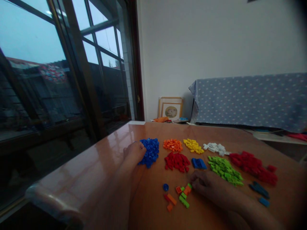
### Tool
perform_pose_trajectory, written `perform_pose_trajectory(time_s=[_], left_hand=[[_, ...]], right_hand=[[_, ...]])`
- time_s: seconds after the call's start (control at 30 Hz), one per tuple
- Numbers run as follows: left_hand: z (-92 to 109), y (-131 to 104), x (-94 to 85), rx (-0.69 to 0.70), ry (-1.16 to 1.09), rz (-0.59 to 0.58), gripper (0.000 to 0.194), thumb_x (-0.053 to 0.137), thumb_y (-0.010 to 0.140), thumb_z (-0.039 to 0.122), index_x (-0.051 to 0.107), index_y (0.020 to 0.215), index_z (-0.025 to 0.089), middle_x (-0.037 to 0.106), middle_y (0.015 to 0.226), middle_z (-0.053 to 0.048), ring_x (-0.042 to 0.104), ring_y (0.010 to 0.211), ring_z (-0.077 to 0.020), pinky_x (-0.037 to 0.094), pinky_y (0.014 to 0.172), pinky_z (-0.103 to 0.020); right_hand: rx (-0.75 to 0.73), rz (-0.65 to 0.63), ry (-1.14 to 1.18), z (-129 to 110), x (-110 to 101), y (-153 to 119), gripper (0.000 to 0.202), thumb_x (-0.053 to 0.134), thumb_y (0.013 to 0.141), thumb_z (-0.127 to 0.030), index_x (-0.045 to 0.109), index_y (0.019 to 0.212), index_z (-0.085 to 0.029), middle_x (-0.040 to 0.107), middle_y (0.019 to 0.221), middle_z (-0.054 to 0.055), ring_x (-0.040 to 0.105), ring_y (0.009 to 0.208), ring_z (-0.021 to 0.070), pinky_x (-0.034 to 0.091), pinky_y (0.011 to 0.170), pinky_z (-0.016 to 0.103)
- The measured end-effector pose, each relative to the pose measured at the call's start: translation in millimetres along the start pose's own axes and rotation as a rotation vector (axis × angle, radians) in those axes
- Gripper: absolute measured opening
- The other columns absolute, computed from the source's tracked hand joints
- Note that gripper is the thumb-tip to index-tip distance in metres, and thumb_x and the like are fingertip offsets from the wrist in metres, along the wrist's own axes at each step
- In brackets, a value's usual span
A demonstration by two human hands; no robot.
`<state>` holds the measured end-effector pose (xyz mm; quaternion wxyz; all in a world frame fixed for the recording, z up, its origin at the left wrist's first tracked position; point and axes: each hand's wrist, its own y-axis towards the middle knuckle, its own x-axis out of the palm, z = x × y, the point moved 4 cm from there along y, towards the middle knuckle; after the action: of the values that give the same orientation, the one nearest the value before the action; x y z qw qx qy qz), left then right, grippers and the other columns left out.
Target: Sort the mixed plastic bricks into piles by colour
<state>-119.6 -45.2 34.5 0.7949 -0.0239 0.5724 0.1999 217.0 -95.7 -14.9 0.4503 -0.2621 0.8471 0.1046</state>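
Blue brick pile (150, 151) on wooden table (100, 166): left hand (133, 152) rests at its left edge, fingers curled, touching. Right hand (208, 186) fingers bent, tips at mixed orange/green bricks (183, 195); pinch state: can't tell. Green pile (224, 169) just beside right hand.

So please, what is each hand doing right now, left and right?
Left hand: curled, resting against the blue brick pile; any grip cannot be told.
Right hand: fingers bent down on the small mixed bricks; any hold cannot be told.
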Motion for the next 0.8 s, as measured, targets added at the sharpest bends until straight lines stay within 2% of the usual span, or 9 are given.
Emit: perform_pose_trajectory(time_s=[0.1, 0.2, 0.33, 0.4, 0.5, 0.57, 0.63, 0.7, 0.8], left_hand=[[-2, 1, 1.4, -0.019, 0.076, 0.0, 0.023, 0.048, 0.083, 0.032, 0.07, 0.079, 0.026, 0.073, 0.088, -0.005, 0.065, 0.09, -0.0258, 0.04, 0.085, -0.039], [1, -1, -2.1, -0.014, 0.103, 0.014, 0.026, 0.045, 0.086, 0.03, 0.07, 0.082, 0.025, 0.073, 0.094, -0.008, 0.064, 0.093, -0.0275, 0.039, 0.087, -0.042], [13, -10, -9.1, 0.086, 0.005, 0.034, 0.025, 0.045, 0.086, 0.032, 0.069, 0.086, 0.023, 0.072, 0.093, -0.007, 0.063, 0.089, -0.0229, 0.041, 0.08, -0.034], [24, -19, -5.8, 0.225, -0.121, -0.08, 0.024, 0.046, 0.085, 0.032, 0.067, 0.087, 0.021, 0.071, 0.088, -0.005, 0.063, 0.081, -0.0182, 0.042, 0.071, -0.027], [44, -40, 6.5, 0.463, -0.251, -0.397, 0.023, 0.052, 0.082, 0.036, 0.066, 0.086, 0.019, 0.069, 0.08, -0.002, 0.061, 0.072, -0.0145, 0.039, 0.059, -0.021], [55, -56, 15.6, 0.563, -0.237, -0.621, 0.025, 0.059, 0.078, 0.04, 0.066, 0.087, 0.019, 0.067, 0.076, 0.0, 0.059, 0.069, -0.0136, 0.036, 0.054, -0.02], [63, -70, 22.6, 0.606, -0.18, -0.774, 0.03, 0.065, 0.073, 0.044, 0.066, 0.088, 0.019, 0.066, 0.075, 0.001, 0.057, 0.065, -0.0127, 0.035, 0.052, -0.019], [69, -79, 27.7, 0.632, -0.129, -0.851, 0.033, 0.07, 0.068, 0.046, 0.066, 0.088, 0.02, 0.066, 0.076, 0.001, 0.056, 0.063, -0.012, 0.034, 0.05, -0.019], [76, -87, 34.3, 0.661, -0.08, -0.877, 0.032, 0.072, 0.065, 0.044, 0.065, 0.087, 0.021, 0.065, 0.077, 0.002, 0.055, 0.063, -0.0121, 0.032, 0.049, -0.02]], right_hand=[[0.001, -0.003, -0.006, 2, 0, 1, 0.016, 0.051, 0.086, -0.028, 0.065, 0.09, -0.022, 0.068, 0.081, 0.001, 0.06, 0.073, 0.0161, 0.038, 0.061, 0.024], [0.009, 0.0, -0.001, 3, -1, 1, 0.016, 0.05, 0.087, -0.028, 0.065, 0.091, -0.022, 0.068, 0.082, 0.001, 0.06, 0.073, 0.0164, 0.038, 0.061, 0.024], [0.014, -0.003, 0.004, 0, -2, 0, 0.016, 0.051, 0.086, -0.029, 0.065, 0.09, -0.022, 0.068, 0.082, 0.002, 0.06, 0.074, 0.0168, 0.039, 0.063, 0.025], [0.022, 0.002, 0.008, -2, -3, -1, 0.016, 0.051, 0.086, -0.029, 0.065, 0.09, -0.022, 0.068, 0.083, 0.002, 0.06, 0.074, 0.0171, 0.039, 0.063, 0.025], [0.042, 0.004, 0.021, -4, -3, -1, 0.016, 0.051, 0.086, -0.029, 0.065, 0.09, -0.022, 0.068, 0.082, 0.002, 0.059, 0.073, 0.0169, 0.038, 0.061, 0.025], [0.047, -0.003, 0.02, -5, -3, -2, 0.017, 0.051, 0.086, -0.03, 0.065, 0.09, -0.022, 0.068, 0.08, 0.002, 0.058, 0.071, 0.0165, 0.038, 0.06, 0.025], [0.036, -0.013, 0.01, -6, -3, -2, 0.017, 0.05, 0.087, -0.031, 0.065, 0.091, -0.022, 0.067, 0.08, 0.002, 0.057, 0.07, 0.0163, 0.037, 0.059, 0.024], [0.029, -0.015, -0.001, -6, -3, -3, 0.018, 0.05, 0.087, -0.031, 0.065, 0.092, -0.022, 0.067, 0.08, 0.002, 0.058, 0.07, 0.0164, 0.037, 0.059, 0.024], [0.031, 0.002, -0.012, -5, -3, -3, 0.019, 0.05, 0.088, -0.032, 0.065, 0.093, -0.022, 0.068, 0.082, 0.002, 0.058, 0.073, 0.0167, 0.038, 0.061, 0.024]])
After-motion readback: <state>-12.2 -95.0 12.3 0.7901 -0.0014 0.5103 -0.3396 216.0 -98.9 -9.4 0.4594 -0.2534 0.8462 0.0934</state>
